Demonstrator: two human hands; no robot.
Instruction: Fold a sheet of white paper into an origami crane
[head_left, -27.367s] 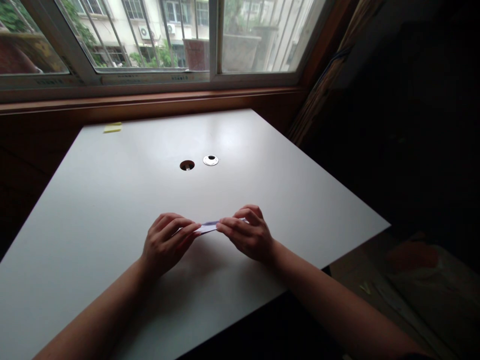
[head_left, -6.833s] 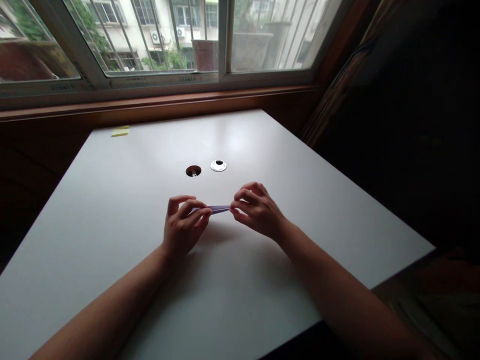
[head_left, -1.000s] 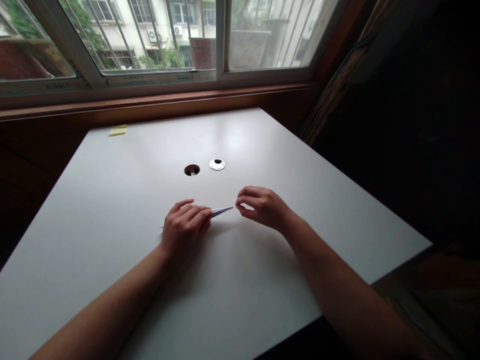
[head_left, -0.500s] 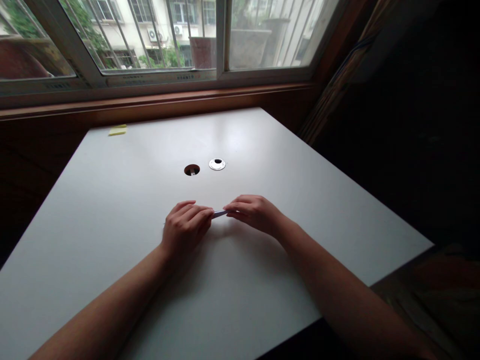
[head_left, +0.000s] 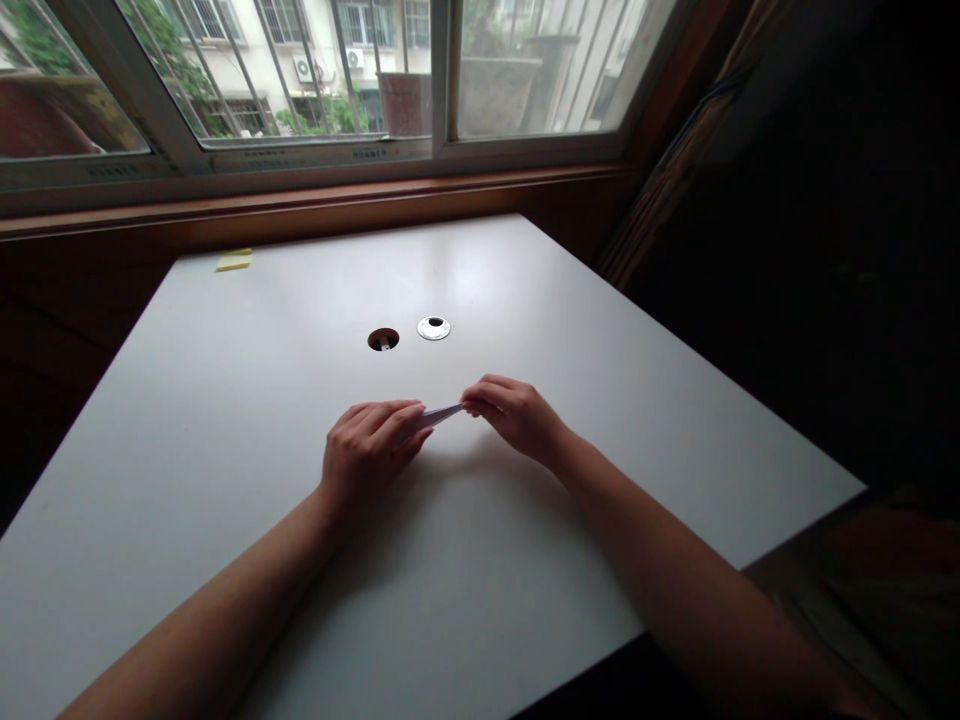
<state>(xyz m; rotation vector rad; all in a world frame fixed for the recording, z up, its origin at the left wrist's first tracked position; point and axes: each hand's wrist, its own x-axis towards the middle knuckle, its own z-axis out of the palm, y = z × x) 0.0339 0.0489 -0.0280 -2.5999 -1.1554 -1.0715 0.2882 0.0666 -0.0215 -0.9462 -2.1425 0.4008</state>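
Observation:
A thin, pale, folded piece of paper (head_left: 439, 415) stretches between my two hands, just above the white table. My left hand (head_left: 369, 440) is closed around its left end, thumb below and fingers on top, and covers much of it. Its narrow right tip is pinched between the thumb and fingertips of my right hand (head_left: 510, 408). The paper tapers toward that tip and tilts up slightly to the right.
The white table (head_left: 225, 400) has a round cable hole (head_left: 383, 340) beyond my hands, with a metal grommet cover (head_left: 433, 328) beside it. Yellow sticky notes (head_left: 234, 260) lie at the far left edge. A barred window (head_left: 315, 80) stands behind the table.
My right hand has moved slightly up and to the right. More of the folded paper shows between the hands, and my left thumb has dropped away from the fingers above it.

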